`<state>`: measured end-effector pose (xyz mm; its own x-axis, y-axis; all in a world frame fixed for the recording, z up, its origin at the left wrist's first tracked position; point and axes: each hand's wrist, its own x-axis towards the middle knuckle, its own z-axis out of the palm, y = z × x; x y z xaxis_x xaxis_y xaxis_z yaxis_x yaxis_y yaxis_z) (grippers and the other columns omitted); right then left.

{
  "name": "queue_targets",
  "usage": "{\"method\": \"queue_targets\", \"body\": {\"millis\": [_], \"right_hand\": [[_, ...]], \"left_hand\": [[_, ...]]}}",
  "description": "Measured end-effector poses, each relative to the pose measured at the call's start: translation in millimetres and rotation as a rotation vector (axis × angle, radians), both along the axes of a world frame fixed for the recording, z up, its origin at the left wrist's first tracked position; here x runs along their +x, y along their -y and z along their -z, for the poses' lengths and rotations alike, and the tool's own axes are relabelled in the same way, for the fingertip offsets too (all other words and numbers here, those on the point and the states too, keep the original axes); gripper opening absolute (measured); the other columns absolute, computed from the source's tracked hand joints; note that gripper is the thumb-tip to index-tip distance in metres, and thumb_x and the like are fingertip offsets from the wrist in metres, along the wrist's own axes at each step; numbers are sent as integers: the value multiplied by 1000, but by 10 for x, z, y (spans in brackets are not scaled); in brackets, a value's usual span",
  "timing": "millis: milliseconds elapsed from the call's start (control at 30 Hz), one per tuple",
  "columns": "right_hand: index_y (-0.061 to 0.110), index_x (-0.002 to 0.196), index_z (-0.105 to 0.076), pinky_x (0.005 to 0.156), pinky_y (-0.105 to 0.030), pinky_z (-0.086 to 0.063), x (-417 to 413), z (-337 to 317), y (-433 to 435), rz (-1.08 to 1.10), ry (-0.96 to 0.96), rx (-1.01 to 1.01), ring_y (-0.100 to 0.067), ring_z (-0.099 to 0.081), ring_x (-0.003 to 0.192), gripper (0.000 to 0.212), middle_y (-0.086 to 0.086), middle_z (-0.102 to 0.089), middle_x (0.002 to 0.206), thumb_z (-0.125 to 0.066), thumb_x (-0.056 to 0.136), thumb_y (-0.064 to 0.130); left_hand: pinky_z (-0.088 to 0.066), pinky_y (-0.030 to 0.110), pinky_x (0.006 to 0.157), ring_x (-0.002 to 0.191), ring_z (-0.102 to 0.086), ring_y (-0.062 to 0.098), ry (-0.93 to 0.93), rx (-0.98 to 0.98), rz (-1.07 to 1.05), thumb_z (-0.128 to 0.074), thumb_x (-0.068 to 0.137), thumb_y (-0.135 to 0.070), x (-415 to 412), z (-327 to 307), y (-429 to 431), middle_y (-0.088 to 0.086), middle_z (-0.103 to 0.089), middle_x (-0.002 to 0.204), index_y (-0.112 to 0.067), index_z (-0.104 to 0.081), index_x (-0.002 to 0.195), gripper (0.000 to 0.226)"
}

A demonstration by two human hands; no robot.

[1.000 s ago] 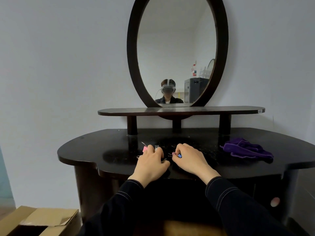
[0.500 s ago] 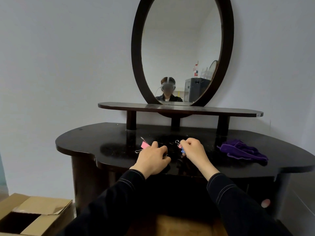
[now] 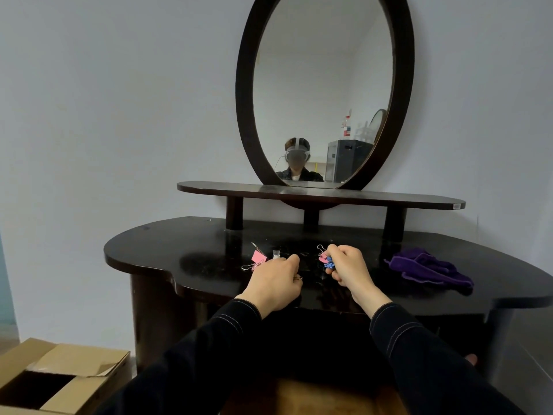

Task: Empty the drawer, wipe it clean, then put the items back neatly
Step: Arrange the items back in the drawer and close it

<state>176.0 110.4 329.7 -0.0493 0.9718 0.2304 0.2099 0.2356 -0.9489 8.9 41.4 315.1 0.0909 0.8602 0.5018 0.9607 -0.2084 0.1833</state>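
Note:
On the dark dressing table top [image 3: 185, 250] my left hand [image 3: 273, 284] has its fingers curled, and a silver wire loop of a binder clip shows at its right side. A pink binder clip [image 3: 258, 257] and a small pale item [image 3: 276, 253] lie just beyond its fingertips. My right hand [image 3: 348, 271] is raised slightly and pinches a bunch of pink and blue binder clips [image 3: 326, 261]. A crumpled purple cloth [image 3: 428, 269] lies on the table to the right. The drawer space under the table front is dark, and my sleeves hide it.
An oval mirror [image 3: 323, 94] stands on a narrow raised shelf [image 3: 419, 200] at the back of the table. An open cardboard box [image 3: 59, 378] sits on the floor at the lower left. A brown wooden surface [image 3: 299, 393] shows between my arms.
My right hand has lifted off the table top with the pink and blue clips pinched in it. My left hand has stayed beside the pink clip. The view has shifted slightly.

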Motion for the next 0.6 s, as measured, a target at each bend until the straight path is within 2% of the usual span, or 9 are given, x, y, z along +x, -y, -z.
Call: {"method": "queue_targets", "body": {"millis": [100, 233, 333, 467, 600], "right_hand": [[-13, 102, -62, 38, -19, -30, 3, -8, 8, -3, -19, -11, -6, -42, 40, 39, -10, -59, 69, -51, 96, 24], [-11, 101, -64, 38, -19, -30, 10, -15, 16, -10, -38, -27, -9, -40, 43, 38, -10, -58, 68, -51, 97, 24], [-9, 101, -65, 39, -19, -30, 14, -14, 25, -10, -41, -31, -9, -41, 44, 37, -9, -59, 67, -51, 97, 25], [-6, 100, -68, 39, -19, -30, 18, -21, 34, -17, -45, -29, -8, -41, 43, 37, -9, -59, 66, -50, 98, 26], [-8, 103, -66, 39, -19, -31, 17, -27, 50, -13, -37, -28, -7, -42, 43, 39, -9, -60, 69, -50, 99, 27]], "left_hand": [[-32, 30, 65, 87, -55, 25, 24, 11, -9, -47, 96, -30, 10, -6, 23, -6, -47, 85, -21, -44, 80, 19], [-31, 30, 69, 87, -53, 26, 16, 68, -25, -46, 101, -36, 25, 42, 47, 2, -51, 85, -17, -49, 69, 37], [-33, 31, 67, 80, -56, 24, 19, 101, -18, -43, 103, -38, 33, 59, 67, -3, -47, 83, -16, -49, 71, 39], [-35, 30, 62, 70, -48, 17, 41, 155, -38, -42, 103, -39, 45, 58, 81, -6, -47, 80, -21, -42, 64, 43], [-32, 31, 61, 66, -48, 22, 134, 99, -110, -44, 101, -37, 41, -8, 51, -3, -50, 66, -17, -38, 57, 48]]}}
